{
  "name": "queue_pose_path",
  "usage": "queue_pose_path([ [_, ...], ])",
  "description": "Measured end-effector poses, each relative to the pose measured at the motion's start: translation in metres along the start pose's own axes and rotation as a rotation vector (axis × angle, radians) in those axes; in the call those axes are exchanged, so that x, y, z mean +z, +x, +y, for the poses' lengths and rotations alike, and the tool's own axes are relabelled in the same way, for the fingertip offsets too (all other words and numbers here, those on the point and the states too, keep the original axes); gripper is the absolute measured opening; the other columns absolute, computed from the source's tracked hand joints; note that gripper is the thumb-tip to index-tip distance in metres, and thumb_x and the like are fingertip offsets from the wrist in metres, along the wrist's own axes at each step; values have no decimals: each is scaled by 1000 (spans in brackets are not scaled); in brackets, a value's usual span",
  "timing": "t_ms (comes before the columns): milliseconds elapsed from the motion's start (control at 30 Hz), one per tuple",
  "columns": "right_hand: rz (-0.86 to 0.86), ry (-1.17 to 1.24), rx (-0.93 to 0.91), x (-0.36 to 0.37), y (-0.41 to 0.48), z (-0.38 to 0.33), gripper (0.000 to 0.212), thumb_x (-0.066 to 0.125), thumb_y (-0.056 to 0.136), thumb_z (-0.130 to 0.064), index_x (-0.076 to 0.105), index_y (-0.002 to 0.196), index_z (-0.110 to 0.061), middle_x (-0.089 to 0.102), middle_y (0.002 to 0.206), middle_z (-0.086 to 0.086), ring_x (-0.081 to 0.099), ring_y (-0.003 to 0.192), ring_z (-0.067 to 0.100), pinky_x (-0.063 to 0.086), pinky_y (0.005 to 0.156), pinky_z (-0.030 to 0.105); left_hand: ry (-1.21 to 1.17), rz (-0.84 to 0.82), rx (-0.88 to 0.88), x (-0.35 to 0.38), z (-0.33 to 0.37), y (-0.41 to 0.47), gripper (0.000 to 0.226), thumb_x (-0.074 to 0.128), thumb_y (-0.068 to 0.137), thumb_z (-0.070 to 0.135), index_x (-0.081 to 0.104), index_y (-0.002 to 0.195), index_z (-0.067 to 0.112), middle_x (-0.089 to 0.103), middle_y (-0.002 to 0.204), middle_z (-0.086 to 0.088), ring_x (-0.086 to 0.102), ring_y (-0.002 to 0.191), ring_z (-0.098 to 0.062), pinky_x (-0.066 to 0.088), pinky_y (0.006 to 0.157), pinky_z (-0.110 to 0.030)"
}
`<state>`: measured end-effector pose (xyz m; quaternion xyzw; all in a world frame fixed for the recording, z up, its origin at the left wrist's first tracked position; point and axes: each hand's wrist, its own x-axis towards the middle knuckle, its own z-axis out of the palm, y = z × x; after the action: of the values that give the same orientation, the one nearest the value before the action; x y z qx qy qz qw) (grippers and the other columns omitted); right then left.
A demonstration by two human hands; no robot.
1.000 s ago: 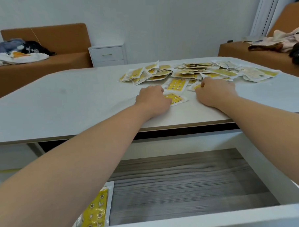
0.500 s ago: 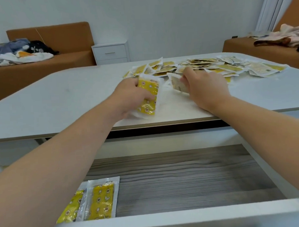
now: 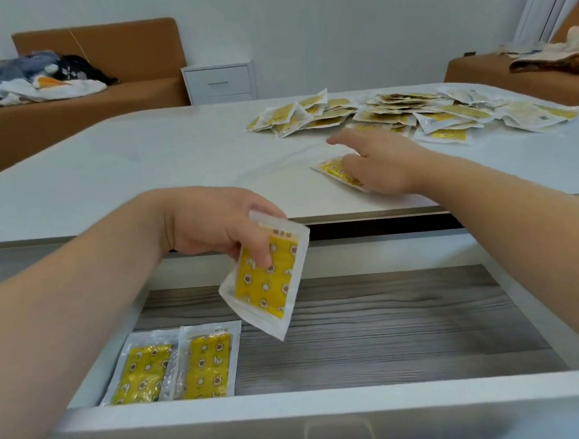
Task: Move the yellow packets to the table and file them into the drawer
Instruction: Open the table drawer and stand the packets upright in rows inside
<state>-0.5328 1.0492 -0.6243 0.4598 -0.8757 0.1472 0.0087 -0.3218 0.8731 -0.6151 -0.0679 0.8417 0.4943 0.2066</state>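
My left hand (image 3: 215, 226) pinches a yellow packet (image 3: 267, 280) that hangs tilted over the open drawer (image 3: 386, 331). Two yellow packets (image 3: 175, 367) lie side by side in the drawer's front left corner. My right hand (image 3: 378, 162) rests on the white table (image 3: 113, 167), its thumb and lower fingers on another yellow packet (image 3: 332, 171), its forefinger stretched out to the left. A heap of several yellow packets (image 3: 409, 114) is spread across the far right of the table.
The drawer has a grey wood-grain floor and a white front rim (image 3: 322, 403). Behind the table stand a brown sofa with clothes (image 3: 43, 80), a white nightstand (image 3: 219, 83) and another brown seat with clothes (image 3: 523, 66) at the right.
My left hand has carried its packet off the table and down over the drawer. My right hand has laid its packet flat near the table's front edge.
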Motion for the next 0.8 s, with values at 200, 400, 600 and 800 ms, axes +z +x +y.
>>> queue_pose_path([
  [200,-78,86,62,3,3,0,47,34,106,-41,40,153,-40,41,157,0,34,146,25,27,117,42,125,-134,-160,12,-14,12,25,74,82,-8,67,97,11,77,97,-7,75,92,-23,61,77,-34],
  [400,-125,22,107,0,3,-20,51,47,86,-59,60,129,-34,59,128,5,50,117,30,46,97,45,98,-191,-355,26,-44,35,24,68,90,-3,66,110,10,74,108,-14,70,108,-35,55,97,-52],
  [600,-137,420,-18,-26,-20,-43,37,85,79,-27,64,110,-25,73,95,0,72,82,19,58,64,32,-68,-117,-408,18,-51,36,21,67,92,4,68,113,6,74,112,-17,71,104,-32,53,99,-50],
  [800,-729,436,-144,-8,-56,-68,28,75,88,-2,64,109,-17,77,93,6,76,80,26,60,62,35,-84,3,-399,23,-79,41,44,78,80,6,67,123,2,73,116,-14,69,105,-25,53,99,-41],
])
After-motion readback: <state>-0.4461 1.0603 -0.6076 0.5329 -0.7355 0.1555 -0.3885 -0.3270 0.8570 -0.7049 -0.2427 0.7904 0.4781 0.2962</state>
